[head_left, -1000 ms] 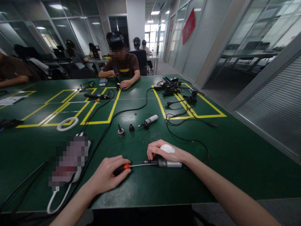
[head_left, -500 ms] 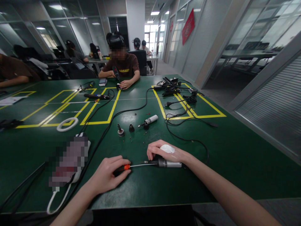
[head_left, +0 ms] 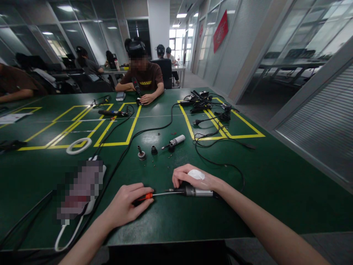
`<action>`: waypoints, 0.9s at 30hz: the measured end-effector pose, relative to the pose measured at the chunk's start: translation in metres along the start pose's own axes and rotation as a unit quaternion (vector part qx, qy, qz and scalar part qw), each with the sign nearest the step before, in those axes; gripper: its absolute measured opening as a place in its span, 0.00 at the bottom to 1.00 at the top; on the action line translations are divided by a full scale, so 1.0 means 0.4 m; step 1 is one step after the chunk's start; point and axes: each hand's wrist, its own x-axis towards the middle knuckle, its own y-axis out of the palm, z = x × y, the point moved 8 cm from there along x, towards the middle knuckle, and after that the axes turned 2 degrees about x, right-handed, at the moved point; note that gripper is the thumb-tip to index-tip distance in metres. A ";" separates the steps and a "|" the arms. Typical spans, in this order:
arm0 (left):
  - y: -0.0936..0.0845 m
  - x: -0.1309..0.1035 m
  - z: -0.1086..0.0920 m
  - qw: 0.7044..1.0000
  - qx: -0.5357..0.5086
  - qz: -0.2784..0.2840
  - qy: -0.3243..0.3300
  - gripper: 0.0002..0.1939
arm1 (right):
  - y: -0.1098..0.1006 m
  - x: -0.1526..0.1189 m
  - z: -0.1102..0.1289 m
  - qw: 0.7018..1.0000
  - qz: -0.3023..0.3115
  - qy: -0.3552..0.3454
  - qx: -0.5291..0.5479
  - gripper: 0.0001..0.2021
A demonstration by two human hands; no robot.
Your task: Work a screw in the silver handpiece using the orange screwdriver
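My left hand (head_left: 127, 203) is closed round a screwdriver (head_left: 149, 195) with a black and orange handle, low over the table. Its thin shaft points right and crosses in front of a silver and black pen-shaped tool (head_left: 202, 192) with a narrow metal tip. Behind that tool, my right hand (head_left: 190, 176) has its fingers curled down beside the black front end. A white patch covers the back of this hand. Its thumb and whatever the fingertips may hold are hidden. Farther off lie a second silver tool (head_left: 178, 140), a metal nozzle part (head_left: 141, 154) and a black cap (head_left: 154, 149).
Several tiny screws lie beyond my hands. To the left are a blurred-out object (head_left: 82, 187) with a white cord and a white ring (head_left: 79, 145). Black cables (head_left: 212, 162) cross the green table (head_left: 275, 191). A person (head_left: 143, 77) works at the far side.
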 end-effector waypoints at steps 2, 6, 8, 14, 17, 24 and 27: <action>0.000 -0.001 0.001 1.000 0.002 -0.001 0.001 0.11 | 0.001 0.000 0.002 1.000 0.001 -0.002 0.001 0.35; -0.001 -0.001 0.005 1.000 0.004 0.000 -0.006 0.11 | 0.002 0.001 0.003 1.000 0.002 -0.002 0.001 0.35; 0.000 0.000 0.005 1.000 0.003 0.006 -0.010 0.11 | 0.001 0.002 0.003 1.000 0.001 -0.002 0.001 0.35; 0.003 0.001 0.004 1.000 -0.006 0.017 -0.023 0.10 | 0.000 0.001 0.004 1.000 -0.001 0.001 0.003 0.34; 0.004 0.000 0.003 1.000 -0.009 0.012 -0.021 0.08 | -0.001 0.000 0.003 1.000 0.000 0.001 0.001 0.34; 0.006 -0.005 0.006 1.000 -0.002 0.008 -0.011 0.07 | 0.000 0.001 -0.004 1.000 0.000 0.002 -0.002 0.34; 0.003 -0.003 0.003 1.000 0.000 0.004 -0.006 0.08 | 0.001 0.002 -0.004 1.000 0.000 -0.001 -0.004 0.34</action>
